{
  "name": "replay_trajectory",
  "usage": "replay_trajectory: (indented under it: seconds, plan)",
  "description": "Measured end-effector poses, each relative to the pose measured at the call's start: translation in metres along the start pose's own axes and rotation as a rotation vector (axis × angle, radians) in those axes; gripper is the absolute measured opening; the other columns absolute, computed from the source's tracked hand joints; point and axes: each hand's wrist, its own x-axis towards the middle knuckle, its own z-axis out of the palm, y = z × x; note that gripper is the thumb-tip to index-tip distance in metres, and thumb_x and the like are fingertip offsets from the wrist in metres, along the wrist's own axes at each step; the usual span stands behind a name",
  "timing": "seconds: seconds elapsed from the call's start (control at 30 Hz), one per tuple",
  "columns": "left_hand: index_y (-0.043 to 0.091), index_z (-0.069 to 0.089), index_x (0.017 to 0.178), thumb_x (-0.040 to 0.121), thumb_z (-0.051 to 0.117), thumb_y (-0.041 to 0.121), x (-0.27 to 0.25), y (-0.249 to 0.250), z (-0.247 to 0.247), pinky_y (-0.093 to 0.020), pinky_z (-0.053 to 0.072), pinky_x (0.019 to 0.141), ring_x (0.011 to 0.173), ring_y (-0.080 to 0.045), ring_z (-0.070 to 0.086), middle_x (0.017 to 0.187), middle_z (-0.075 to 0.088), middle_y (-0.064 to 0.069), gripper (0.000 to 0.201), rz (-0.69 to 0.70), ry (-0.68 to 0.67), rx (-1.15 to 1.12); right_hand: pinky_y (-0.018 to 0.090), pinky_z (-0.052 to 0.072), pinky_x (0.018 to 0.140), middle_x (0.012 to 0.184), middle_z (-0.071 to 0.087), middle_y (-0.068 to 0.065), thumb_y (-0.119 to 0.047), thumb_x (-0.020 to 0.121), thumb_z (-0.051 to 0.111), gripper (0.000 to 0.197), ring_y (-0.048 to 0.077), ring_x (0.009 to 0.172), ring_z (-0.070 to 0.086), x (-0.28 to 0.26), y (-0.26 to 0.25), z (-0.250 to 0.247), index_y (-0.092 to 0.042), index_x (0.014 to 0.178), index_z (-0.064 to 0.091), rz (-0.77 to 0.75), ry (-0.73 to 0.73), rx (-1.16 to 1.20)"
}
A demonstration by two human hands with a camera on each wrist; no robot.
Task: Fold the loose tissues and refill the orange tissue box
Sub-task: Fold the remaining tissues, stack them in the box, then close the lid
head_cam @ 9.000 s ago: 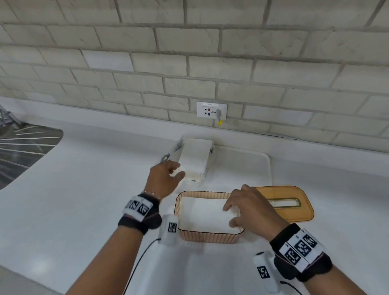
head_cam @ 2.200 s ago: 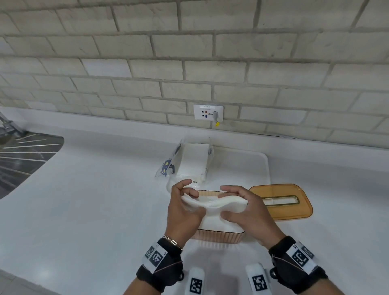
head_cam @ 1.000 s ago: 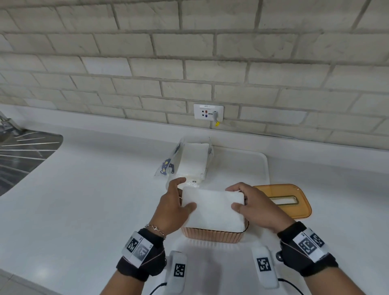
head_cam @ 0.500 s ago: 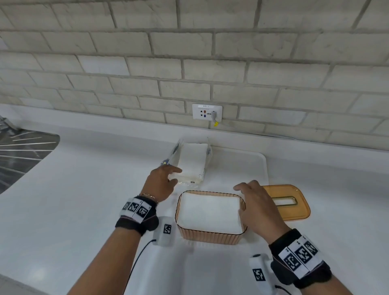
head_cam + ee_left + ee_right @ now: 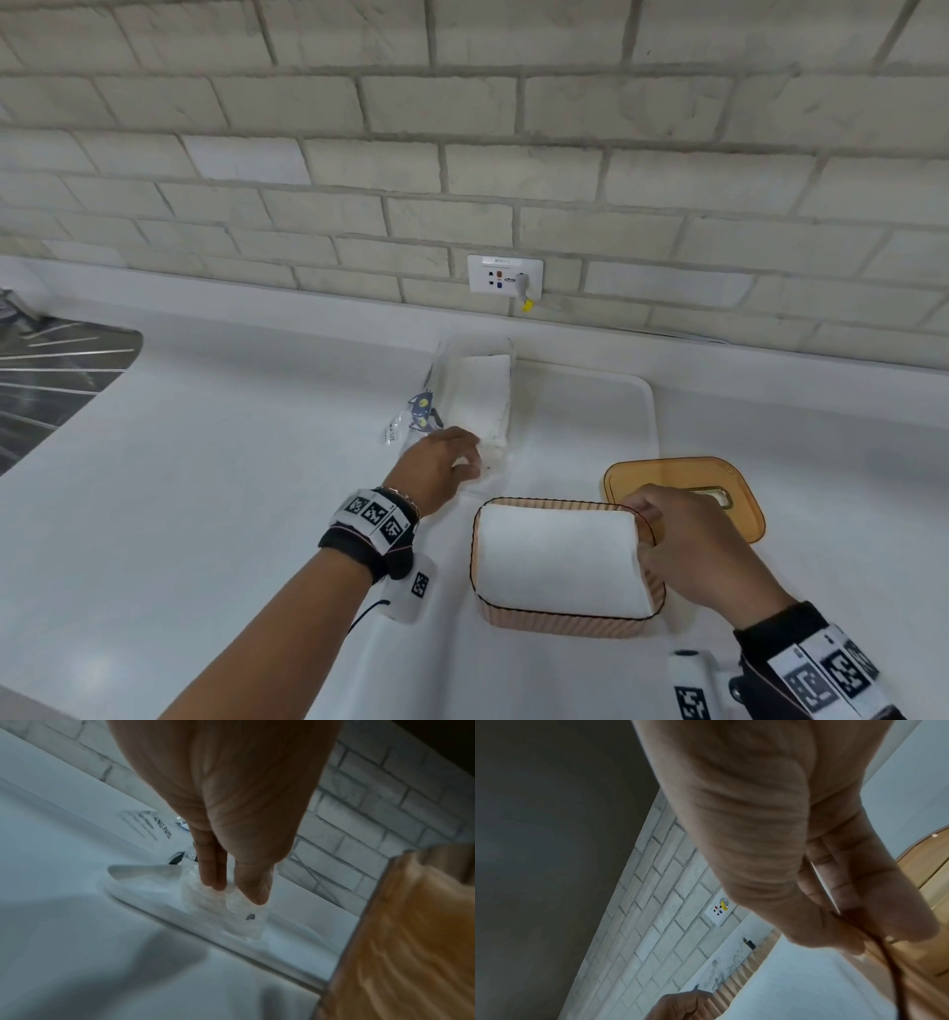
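A pale brick wall (image 5: 462, 154) fills the background, with 1 white outlet plate (image 5: 505, 275) low at 12 o'clock. Below it runs a broad white countertop (image 5: 179, 488), and a dark ribbed sink drainer (image 5: 46, 380) sits at 9 o'clock. On the counter lies a shallow white tray (image 5: 606, 406). The orange tissue box (image 5: 565, 619) stands open near the centre toward 5 o'clock, filled with folded white tissues (image 5: 557, 555). Its orange lid (image 5: 662, 473) lies flat just behind it at 3 o'clock. A clear plastic tissue pack (image 5: 475, 398) rests at 12 o'clock of the box, on the tray's left edge. The right hand (image 5: 693, 550) pinches the box's right rim between thumb and curled fingers. The left hand (image 5: 436, 470) pinches the pack's near end between thumb and fingertips (image 5: 213, 880).
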Motion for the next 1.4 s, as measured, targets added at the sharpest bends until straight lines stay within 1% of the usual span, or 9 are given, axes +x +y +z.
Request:
replay_trajectory:
  seconds: [0.3, 0.47, 0.53, 0.6, 0.73, 0.8, 0.97, 1.07, 1.4]
  plan:
    - [0.023, 0.076, 0.094, 0.088, 0.072, 0.008, -0.027, 0.009, -0.006, -0.034, 0.048, 0.112, 0.125, -0.015, 0.063, 0.139, 0.063, 0.007, 0.016, 0.019, -0.119, 0.023, 0.014, 0.048, 0.075, 0.101, 0.067, -0.021, -0.006, 0.082, 0.077, 0.040, -0.004, 0.095, 0.060, -0.006, 0.008, -0.008, -0.039, 0.103, 0.067, 0.023, -0.030, 0.033]
    - [0.031, 0.076, 0.089, 0.086, 0.072, 0.021, -0.008, 0.019, -0.035, -0.025, 0.050, 0.076, 0.068, -0.010, 0.063, 0.111, 0.069, 0.013, 0.011, -0.204, 0.176, -0.040, 0.022, 0.054, 0.083, 0.103, 0.069, -0.019, -0.008, 0.081, 0.079, 0.040, 0.000, 0.099, 0.063, -0.007, 0.009, -0.011, -0.038, 0.106, 0.070, 0.041, -0.055, 0.035]
    - [0.030, 0.074, 0.093, 0.093, 0.074, 0.039, 0.008, 0.022, -0.034, -0.028, 0.052, 0.081, 0.089, -0.021, 0.071, 0.112, 0.073, 0.006, 0.009, -0.297, 0.223, -0.051, 0.023, 0.055, 0.085, 0.103, 0.069, -0.019, -0.012, 0.083, 0.081, 0.036, -0.001, 0.098, 0.063, -0.006, 0.010, -0.012, -0.038, 0.107, 0.071, 0.040, -0.051, 0.041]
    - [0.020, 0.072, 0.109, 0.090, 0.075, 0.052, 0.021, 0.020, -0.025, -0.033, 0.054, 0.090, 0.106, -0.023, 0.068, 0.125, 0.070, 0.002, 0.037, -0.382, 0.089, 0.014, 0.020, 0.053, 0.083, 0.101, 0.069, -0.019, -0.017, 0.085, 0.082, 0.032, -0.001, 0.096, 0.063, -0.006, 0.010, -0.013, -0.038, 0.107, 0.070, 0.027, -0.047, 0.042]
    - [0.021, 0.066, 0.111, 0.082, 0.077, 0.064, 0.033, 0.019, -0.011, -0.036, 0.053, 0.090, 0.108, -0.022, 0.064, 0.112, 0.065, 0.005, 0.053, -0.459, -0.052, 0.117, 0.015, 0.049, 0.077, 0.101, 0.069, -0.021, -0.023, 0.085, 0.084, 0.033, -0.003, 0.096, 0.063, -0.006, 0.014, -0.013, -0.041, 0.108, 0.068, 0.012, -0.046, 0.039]
    - [0.021, 0.064, 0.096, 0.078, 0.080, 0.064, 0.038, 0.016, -0.007, -0.035, 0.054, 0.083, 0.096, -0.021, 0.064, 0.098, 0.064, 0.005, 0.049, -0.487, -0.031, 0.103, 0.017, 0.052, 0.080, 0.101, 0.069, -0.021, -0.024, 0.085, 0.085, 0.034, -0.001, 0.098, 0.064, -0.006, 0.016, -0.013, -0.044, 0.104, 0.067, 0.017, -0.044, 0.044]
    - [0.026, 0.074, 0.111, 0.072, 0.091, 0.051, 0.039, 0.015, -0.009, -0.029, 0.053, 0.085, 0.092, -0.015, 0.063, 0.093, 0.063, 0.010, 0.049, -0.562, 0.050, -0.052, 0.015, 0.048, 0.075, 0.102, 0.068, -0.021, -0.025, 0.085, 0.085, 0.032, -0.003, 0.096, 0.063, -0.007, 0.017, -0.013, -0.041, 0.107, 0.068, 0.025, -0.044, 0.022]
    - [0.028, 0.077, 0.101, 0.071, 0.093, 0.042, 0.038, 0.018, -0.009, -0.031, 0.056, 0.085, 0.092, -0.017, 0.068, 0.088, 0.066, 0.010, 0.036, -0.590, 0.093, -0.100, 0.013, 0.046, 0.074, 0.103, 0.068, -0.021, -0.025, 0.085, 0.084, 0.031, -0.003, 0.095, 0.062, -0.006, 0.015, -0.012, -0.039, 0.109, 0.069, 0.022, -0.042, -0.003]
    - [0.040, 0.075, 0.081, 0.073, 0.085, 0.040, 0.033, 0.029, -0.017, -0.028, 0.054, 0.085, 0.102, -0.011, 0.070, 0.107, 0.074, 0.020, 0.013, -0.635, 0.162, -0.184, 0.018, 0.051, 0.082, 0.105, 0.068, -0.022, -0.025, 0.085, 0.084, 0.033, -0.002, 0.097, 0.061, -0.008, 0.012, -0.013, -0.036, 0.112, 0.070, 0.037, -0.034, -0.028]
